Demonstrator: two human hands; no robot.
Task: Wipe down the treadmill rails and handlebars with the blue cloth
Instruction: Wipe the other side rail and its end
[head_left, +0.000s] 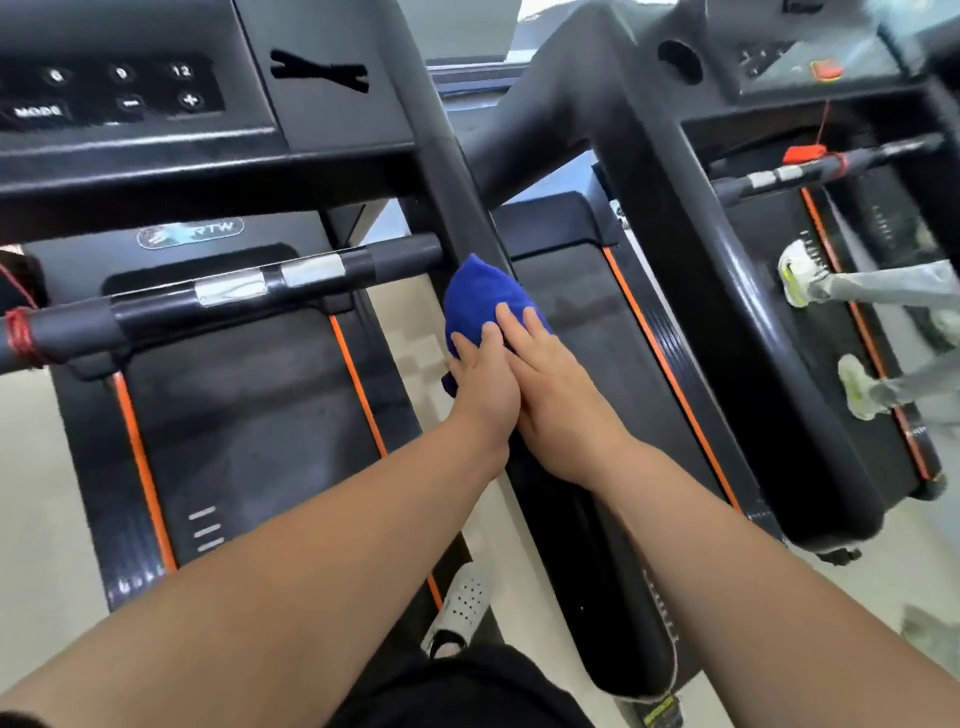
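- My left hand (483, 384) grips the blue cloth (480, 291). Its fingers curl over the cloth's left side; the thumb is hidden.
- My right hand (563, 400) lies just beside the left, touching it along the inner edge. Its fingers are straight and press flat on the cloth; it grasps nothing.
- The blue cloth is bunched under both sets of fingertips and extends ahead of them. A small fold shows to the left of my left hand.
- The cloth sits on the black side rail (462, 197), which slopes from beyond my fingertips back under both palms.
- The handlebar (234, 288) runs crosswise to the left of my hands. It carries two silver sensor pads, and its near end meets the side rail just ahead of the cloth.
- A red cord (21, 332) is wound round the far left end of the handlebar.
- The console (130, 88), with white-marked buttons, is ahead and to the left of my hands.
- The belt (249, 410), edged with orange strips, lies below my left forearm.
- A second treadmill (691, 249) stands to the right of my right hand. Another person's shoes (800, 275) rest on its deck.
- My own white shoe (462, 608) shows between my forearms, behind both hands.
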